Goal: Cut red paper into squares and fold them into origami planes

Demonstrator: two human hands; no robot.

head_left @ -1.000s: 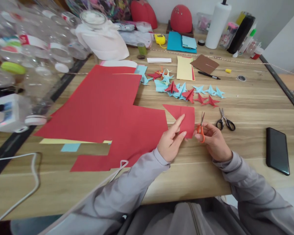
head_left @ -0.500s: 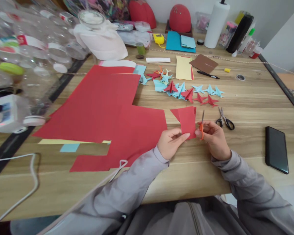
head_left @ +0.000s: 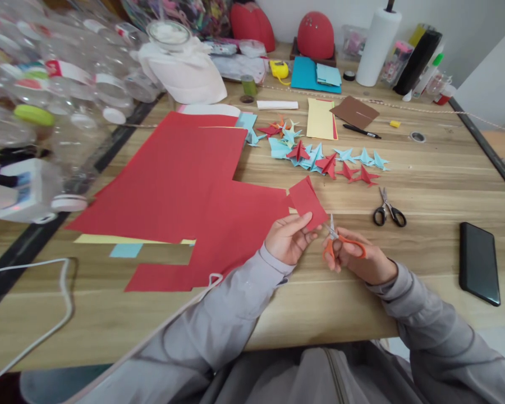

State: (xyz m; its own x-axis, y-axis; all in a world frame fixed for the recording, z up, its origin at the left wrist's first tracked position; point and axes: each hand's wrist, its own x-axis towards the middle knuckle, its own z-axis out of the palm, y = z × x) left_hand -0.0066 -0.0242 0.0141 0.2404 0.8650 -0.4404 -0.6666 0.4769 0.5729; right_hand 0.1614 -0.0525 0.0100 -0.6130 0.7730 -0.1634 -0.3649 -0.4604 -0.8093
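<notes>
My left hand (head_left: 287,238) pinches a small red piece of paper (head_left: 306,199) between thumb and fingers, tilted up over the table. In my right hand (head_left: 357,255) is a pair of orange-handled scissors (head_left: 345,246), fingers in the loops and blades parted beside the paper's lower right corner. Whether the blades touch the paper I cannot tell. Large red paper sheets (head_left: 172,179) lie to the left of my hands. Beyond the hands is a group of folded red and blue paper figures (head_left: 328,164). Black-handled scissors (head_left: 388,210) rest to the right.
A black phone (head_left: 480,264) lies at the right. Plastic bottles (head_left: 67,84) crowd the left side. A white cable (head_left: 67,292) runs across the front left. Farther back are yellow paper (head_left: 320,119), brown paper (head_left: 356,111), a pen (head_left: 362,131) and a tape measure (head_left: 279,69).
The small red paper has tilted and shifted left with my left hand. My right hand has turned the orange scissors, so their handles have spread and the blades point at the paper.
</notes>
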